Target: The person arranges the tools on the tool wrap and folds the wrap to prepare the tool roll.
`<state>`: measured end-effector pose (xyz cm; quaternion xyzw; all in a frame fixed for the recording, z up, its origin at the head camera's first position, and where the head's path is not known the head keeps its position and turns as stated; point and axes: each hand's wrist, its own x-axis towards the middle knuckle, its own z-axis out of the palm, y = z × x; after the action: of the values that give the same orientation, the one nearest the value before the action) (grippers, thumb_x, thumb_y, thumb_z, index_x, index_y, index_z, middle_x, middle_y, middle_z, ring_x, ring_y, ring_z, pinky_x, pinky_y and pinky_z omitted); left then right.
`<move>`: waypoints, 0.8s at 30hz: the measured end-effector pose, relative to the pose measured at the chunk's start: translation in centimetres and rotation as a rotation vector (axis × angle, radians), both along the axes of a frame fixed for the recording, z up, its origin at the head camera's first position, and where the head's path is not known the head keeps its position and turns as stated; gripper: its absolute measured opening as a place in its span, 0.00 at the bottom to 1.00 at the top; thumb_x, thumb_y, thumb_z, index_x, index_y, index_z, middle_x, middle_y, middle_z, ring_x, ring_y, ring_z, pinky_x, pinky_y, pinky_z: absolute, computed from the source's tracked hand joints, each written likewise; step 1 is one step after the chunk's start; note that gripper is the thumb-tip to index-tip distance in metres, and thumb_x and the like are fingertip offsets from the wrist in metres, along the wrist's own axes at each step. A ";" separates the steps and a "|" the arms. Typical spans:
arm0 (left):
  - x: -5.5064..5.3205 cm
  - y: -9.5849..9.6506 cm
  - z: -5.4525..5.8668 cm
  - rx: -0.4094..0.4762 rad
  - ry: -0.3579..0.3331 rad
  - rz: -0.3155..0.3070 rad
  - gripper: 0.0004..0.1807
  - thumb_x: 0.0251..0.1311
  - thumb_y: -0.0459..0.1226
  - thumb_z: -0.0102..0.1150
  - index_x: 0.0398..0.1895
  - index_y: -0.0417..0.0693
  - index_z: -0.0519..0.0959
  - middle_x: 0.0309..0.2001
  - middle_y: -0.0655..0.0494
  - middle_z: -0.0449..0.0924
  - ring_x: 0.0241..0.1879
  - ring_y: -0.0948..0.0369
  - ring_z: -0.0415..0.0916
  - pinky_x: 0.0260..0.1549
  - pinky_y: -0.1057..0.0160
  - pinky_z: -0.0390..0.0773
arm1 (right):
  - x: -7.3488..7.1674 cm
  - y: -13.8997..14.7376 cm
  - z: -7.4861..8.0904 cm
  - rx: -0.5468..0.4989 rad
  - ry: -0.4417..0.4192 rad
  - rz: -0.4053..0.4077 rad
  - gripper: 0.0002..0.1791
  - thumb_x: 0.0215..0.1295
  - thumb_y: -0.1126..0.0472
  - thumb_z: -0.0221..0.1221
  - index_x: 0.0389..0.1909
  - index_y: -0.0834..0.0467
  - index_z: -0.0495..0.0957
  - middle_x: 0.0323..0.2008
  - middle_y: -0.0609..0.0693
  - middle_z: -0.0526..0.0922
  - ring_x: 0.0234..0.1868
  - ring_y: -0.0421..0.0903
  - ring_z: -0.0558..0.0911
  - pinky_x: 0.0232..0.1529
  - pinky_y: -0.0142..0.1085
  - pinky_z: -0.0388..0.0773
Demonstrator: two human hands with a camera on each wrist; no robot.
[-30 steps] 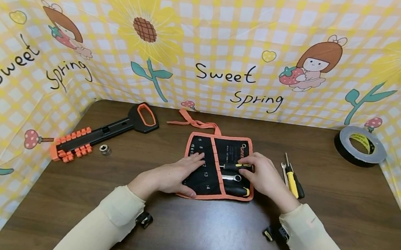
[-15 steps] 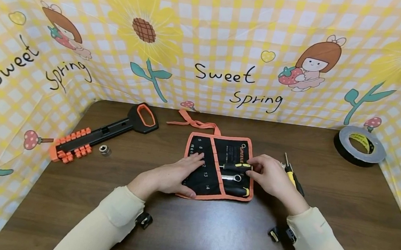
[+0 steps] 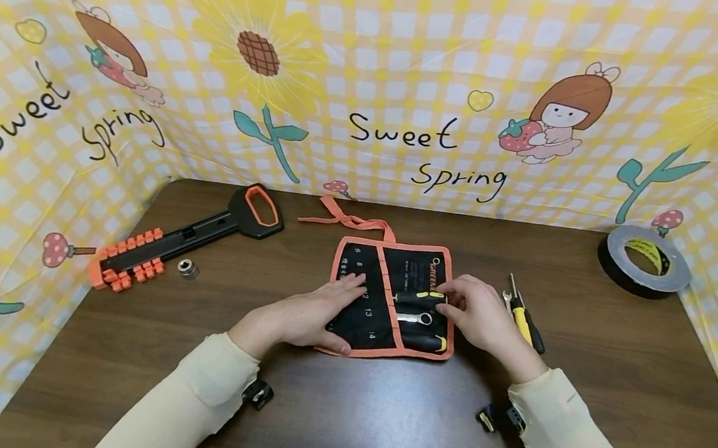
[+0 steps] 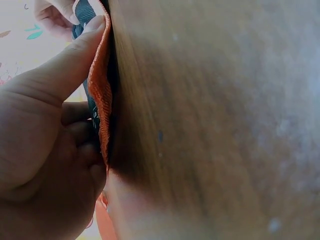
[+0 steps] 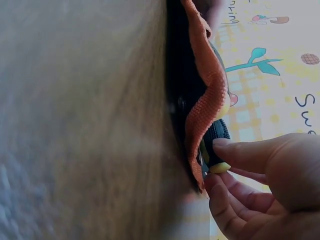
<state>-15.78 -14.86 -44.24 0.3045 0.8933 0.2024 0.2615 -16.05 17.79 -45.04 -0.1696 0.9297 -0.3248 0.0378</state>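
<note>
A black tool pouch with orange edging lies unrolled mid-table. My left hand rests on its numbered left half, fingers spread. In the left wrist view, the thumb lies along the orange edge of the pouch. My right hand pinches the end of a black-and-yellow screwdriver lying across the right half. In the right wrist view, the thumb presses on the dark screwdriver handle, with fingers near its yellow end. Below it on the pouch are a ring-ended wrench and another black-and-yellow handle.
Right of the pouch lie a small wrench and screwdrivers. A tape roll sits at the back right. At left are a black-and-orange holder and a metal socket. A patterned cloth surrounds the table.
My right hand moves slightly right, then back left at the screwdriver's end. The screwdriver has shifted a little left, its shaft now less visible. My left hand stays put.
</note>
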 end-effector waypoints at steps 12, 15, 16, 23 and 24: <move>0.0 0.1 0.1 0.008 -0.002 -0.001 0.57 0.67 0.55 0.73 0.89 0.49 0.51 0.91 0.53 0.37 0.90 0.52 0.35 0.85 0.43 0.52 | -0.3 -0.1 -0.1 -0.046 -0.058 -0.013 0.14 0.72 0.66 0.68 0.56 0.62 0.88 0.47 0.57 0.89 0.42 0.47 0.85 0.44 0.42 0.84; 0.1 0.1 0.1 0.021 -0.002 -0.002 0.56 0.67 0.54 0.74 0.89 0.47 0.52 0.91 0.52 0.38 0.90 0.51 0.35 0.85 0.42 0.52 | -0.3 -0.1 -0.1 -0.037 -0.058 -0.006 0.13 0.73 0.65 0.68 0.55 0.62 0.88 0.47 0.57 0.89 0.42 0.48 0.85 0.45 0.45 0.84; 0.1 0.1 0.1 0.022 -0.002 -0.003 0.56 0.67 0.54 0.74 0.89 0.47 0.52 0.91 0.51 0.38 0.90 0.51 0.35 0.85 0.42 0.52 | -0.3 -0.2 -0.1 -0.030 -0.057 -0.003 0.12 0.74 0.65 0.68 0.55 0.62 0.88 0.47 0.56 0.89 0.42 0.48 0.85 0.46 0.45 0.85; 0.2 0.0 0.1 0.033 -0.004 -0.003 0.56 0.67 0.54 0.74 0.88 0.46 0.52 0.90 0.51 0.39 0.90 0.50 0.36 0.85 0.42 0.52 | -0.4 -0.3 -0.3 -0.006 -0.052 0.035 0.11 0.77 0.63 0.65 0.54 0.63 0.88 0.45 0.56 0.87 0.43 0.49 0.84 0.49 0.48 0.84; 0.2 0.0 0.1 0.035 -0.005 -0.002 0.56 0.67 0.54 0.74 0.88 0.46 0.52 0.90 0.51 0.39 0.90 0.50 0.36 0.85 0.42 0.52 | -0.5 -0.3 -0.3 -0.003 -0.053 0.041 0.11 0.77 0.63 0.64 0.54 0.63 0.87 0.46 0.56 0.87 0.44 0.49 0.84 0.50 0.49 0.83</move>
<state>-15.62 -14.82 -44.12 0.3097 0.8886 0.2185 0.2584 -16.50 17.47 -45.33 -0.1801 0.9243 -0.3295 0.0686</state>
